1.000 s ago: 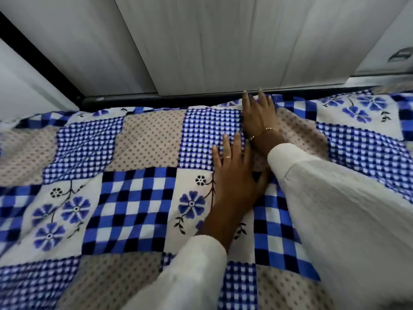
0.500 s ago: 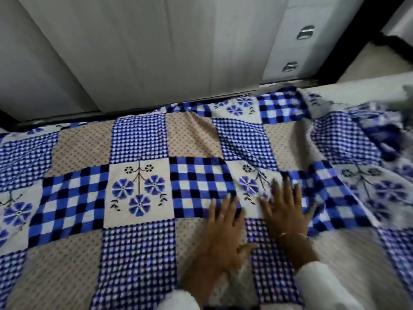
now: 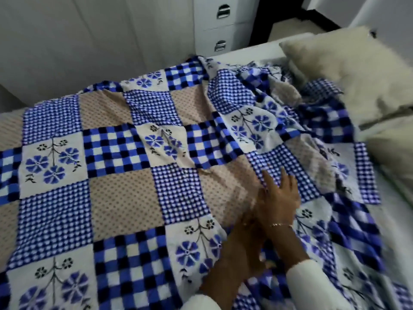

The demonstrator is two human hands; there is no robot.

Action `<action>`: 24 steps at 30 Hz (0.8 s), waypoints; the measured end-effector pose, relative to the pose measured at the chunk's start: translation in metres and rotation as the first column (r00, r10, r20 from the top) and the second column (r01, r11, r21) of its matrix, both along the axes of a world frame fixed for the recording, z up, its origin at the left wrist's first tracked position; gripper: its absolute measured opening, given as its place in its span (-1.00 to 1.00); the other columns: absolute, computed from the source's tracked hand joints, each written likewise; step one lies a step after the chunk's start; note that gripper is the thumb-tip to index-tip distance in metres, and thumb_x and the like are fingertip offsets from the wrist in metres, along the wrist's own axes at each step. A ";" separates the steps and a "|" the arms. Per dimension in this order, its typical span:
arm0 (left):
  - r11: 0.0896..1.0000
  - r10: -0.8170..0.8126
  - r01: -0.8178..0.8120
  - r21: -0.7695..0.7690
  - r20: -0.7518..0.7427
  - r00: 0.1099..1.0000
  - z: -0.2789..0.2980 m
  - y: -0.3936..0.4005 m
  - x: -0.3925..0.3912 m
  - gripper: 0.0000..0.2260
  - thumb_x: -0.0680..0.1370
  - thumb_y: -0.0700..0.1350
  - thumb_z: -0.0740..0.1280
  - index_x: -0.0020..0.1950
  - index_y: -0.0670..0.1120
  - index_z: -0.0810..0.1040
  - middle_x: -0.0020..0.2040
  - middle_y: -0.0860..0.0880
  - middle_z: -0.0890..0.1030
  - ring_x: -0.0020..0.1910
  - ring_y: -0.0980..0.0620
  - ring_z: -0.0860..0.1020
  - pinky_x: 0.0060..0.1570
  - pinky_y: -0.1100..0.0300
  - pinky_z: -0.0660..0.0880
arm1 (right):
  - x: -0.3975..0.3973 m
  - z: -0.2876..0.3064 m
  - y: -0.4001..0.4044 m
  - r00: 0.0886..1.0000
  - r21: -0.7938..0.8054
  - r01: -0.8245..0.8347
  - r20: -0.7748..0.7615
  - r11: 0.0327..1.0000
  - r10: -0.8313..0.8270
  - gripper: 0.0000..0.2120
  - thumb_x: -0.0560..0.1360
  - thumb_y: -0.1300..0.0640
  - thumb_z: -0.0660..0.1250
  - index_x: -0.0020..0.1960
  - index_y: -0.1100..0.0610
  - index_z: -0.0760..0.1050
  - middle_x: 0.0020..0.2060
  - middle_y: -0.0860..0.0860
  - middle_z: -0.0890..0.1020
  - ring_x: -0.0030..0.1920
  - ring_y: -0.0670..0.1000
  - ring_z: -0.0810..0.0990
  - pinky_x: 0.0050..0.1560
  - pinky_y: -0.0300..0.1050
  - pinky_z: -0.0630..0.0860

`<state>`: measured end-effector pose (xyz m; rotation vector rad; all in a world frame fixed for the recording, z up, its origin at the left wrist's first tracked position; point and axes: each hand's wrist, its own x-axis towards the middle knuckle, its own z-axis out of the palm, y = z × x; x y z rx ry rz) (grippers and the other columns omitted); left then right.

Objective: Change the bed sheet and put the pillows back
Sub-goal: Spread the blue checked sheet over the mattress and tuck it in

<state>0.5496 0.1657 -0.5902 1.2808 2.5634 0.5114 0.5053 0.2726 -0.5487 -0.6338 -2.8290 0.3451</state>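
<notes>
Nearest to us, the left hand (image 3: pixel 240 249) lies low on the patchwork bed sheet (image 3: pixel 125 166), partly covered by the right; it is blurred, and we cannot tell how far its fingers are spread or whether they hold cloth. The right hand (image 3: pixel 279 195) rests just beyond it, fingers straight and flat on a small-check panel, gripping nothing. We count two hands and one sheet, which lies smooth to the left of the hands and bunched in folds beyond them and to their right. That rumpled part runs diagonally from the hands toward the far right corner, so the right hand is the nearer one for spreading it. Further on, where the bare mattress (image 3: pixel 252 49) shows, we count two pillows: one pillow (image 3: pixel 348 70) at the bunched edge, and a second pillow (image 3: pixel 397 151) at the right margin. Farthest stands a drawer unit (image 3: pixel 223 25) against the wall.
</notes>
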 end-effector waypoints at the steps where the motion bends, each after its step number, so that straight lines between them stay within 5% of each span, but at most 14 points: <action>1: 0.997 -0.052 0.051 -0.049 -0.001 0.999 0.001 0.013 0.012 -0.26 0.30 0.33 0.14 0.41 0.01 0.31 0.37 -0.01 0.43 0.40 -0.15 0.33 0.46 -0.08 0.09 | 0.016 -0.002 0.026 0.998 0.023 0.051 0.042 0.998 -0.052 -0.55 0.32 0.03 0.15 0.12 0.11 0.60 0.18 0.32 0.53 0.15 0.44 0.48 -0.04 0.47 0.39; 3: 0.984 -0.048 0.040 -0.174 -0.044 0.998 0.002 0.044 0.028 -0.18 0.20 0.39 0.19 0.39 0.04 0.33 0.40 0.02 0.41 0.40 -0.22 0.30 0.31 -0.22 0.31 | 0.045 -0.007 0.077 0.971 0.017 0.196 0.138 0.980 -0.197 -0.56 0.39 0.00 0.28 0.27 0.01 0.49 0.36 0.27 0.35 0.34 0.42 0.27 0.10 0.56 0.19; 5: 0.979 -0.004 -0.005 -0.202 -0.044 0.999 -0.002 0.074 0.040 -0.17 0.27 0.44 0.17 0.42 -0.01 0.33 0.51 0.00 0.18 0.44 -0.32 0.11 0.26 -0.35 0.26 | 0.065 -0.013 0.124 0.894 -0.038 0.369 0.288 0.929 -0.343 -0.50 0.45 -0.10 0.33 0.37 -0.09 0.36 0.48 0.22 0.11 0.43 0.36 0.06 0.21 0.52 0.08; 7: 0.967 0.119 -0.131 -0.216 -0.065 0.991 -0.002 0.106 0.050 -0.09 0.29 0.55 -0.03 0.42 -0.04 0.26 0.53 0.01 0.08 0.45 -0.31 0.11 0.30 -0.38 0.20 | 0.080 -0.019 0.162 0.900 -0.023 0.309 0.330 0.951 -0.284 -0.53 0.46 -0.18 0.22 0.31 -0.05 0.44 0.37 0.30 0.27 0.31 0.37 0.28 0.12 0.40 0.29; 9: 0.949 0.269 -0.281 -0.142 -0.096 0.958 0.002 0.141 0.059 -0.13 0.32 0.55 -0.03 0.38 -0.06 0.25 0.50 0.01 0.22 0.44 -0.21 0.15 0.31 -0.24 0.11 | 0.087 -0.025 0.196 0.951 -0.059 0.109 0.296 0.992 -0.087 -0.52 0.41 -0.12 0.18 0.18 0.14 0.54 0.03 0.34 0.53 -0.05 0.36 0.52 -0.14 0.19 0.47; 11: 0.912 0.408 -0.411 -0.008 -0.102 0.907 0.002 0.160 0.063 -0.27 0.43 0.44 0.01 0.33 -0.10 0.28 0.38 -0.02 0.32 0.41 -0.15 0.19 0.33 -0.14 0.07 | 0.084 -0.026 0.214 0.989 -0.150 0.032 0.146 0.988 -0.010 -0.52 0.36 0.03 0.29 0.15 0.33 0.51 -0.13 0.33 0.57 -0.22 0.34 0.55 -0.25 0.11 0.52; 15: 0.900 0.427 -0.436 0.016 -0.232 0.874 -0.002 0.212 0.077 -0.31 0.35 0.34 0.19 0.32 -0.09 0.34 0.31 -0.04 0.45 0.39 -0.15 0.28 0.38 -0.22 -0.05 | 0.099 -0.009 0.259 0.939 -0.282 0.317 0.230 0.906 -0.257 -0.55 0.46 -0.01 0.34 0.18 0.30 0.46 0.01 0.35 0.49 -0.01 0.33 0.48 -0.03 0.09 0.43; 18: 0.865 0.470 -0.498 -0.062 -0.249 0.847 0.001 0.246 0.092 -0.32 0.36 0.33 0.25 0.26 -0.16 0.46 0.23 -0.10 0.55 0.27 -0.16 0.47 0.36 -0.20 0.12 | 0.106 -0.009 0.270 0.957 -0.458 0.250 0.251 0.853 -0.146 -0.66 0.47 -0.08 0.31 -0.09 0.22 0.47 -0.09 0.24 0.51 -0.07 0.21 0.51 -0.13 -0.05 0.37; 21: 0.797 0.588 -0.604 0.006 -0.234 0.774 0.012 0.269 0.096 -0.69 0.24 -0.07 0.53 -0.11 -0.12 0.56 -0.14 -0.08 0.65 -0.14 -0.09 0.64 -0.19 0.11 0.55 | 0.097 -0.006 0.255 0.940 -0.497 0.133 0.337 0.857 0.050 -0.75 0.54 0.04 0.23 -0.08 0.22 0.51 -0.05 0.20 0.59 -0.01 0.18 0.55 -0.12 -0.07 0.40; 23: 0.674 0.738 -0.737 0.048 -0.081 0.669 0.023 0.278 0.093 -0.92 0.39 -0.16 0.32 -0.25 -0.15 0.58 -0.28 -0.09 0.61 -0.29 -0.08 0.60 -0.35 0.19 0.52 | 0.096 -0.006 0.247 0.951 -0.547 0.171 0.308 0.820 0.007 -0.74 0.57 0.12 0.14 0.11 0.27 0.49 0.08 0.22 0.53 0.09 0.21 0.52 0.01 -0.04 0.43; 24: 0.553 0.825 -0.830 0.069 0.092 0.558 0.028 0.281 0.088 -0.81 0.48 -0.16 0.20 -0.23 -0.19 0.55 -0.28 -0.11 0.58 -0.29 -0.09 0.56 -0.31 0.15 0.49 | 0.096 -0.008 0.247 0.958 -0.615 0.242 0.273 0.750 -0.085 -0.74 0.58 0.15 0.12 0.13 0.30 0.46 0.10 0.22 0.51 0.10 0.22 0.51 0.04 -0.02 0.42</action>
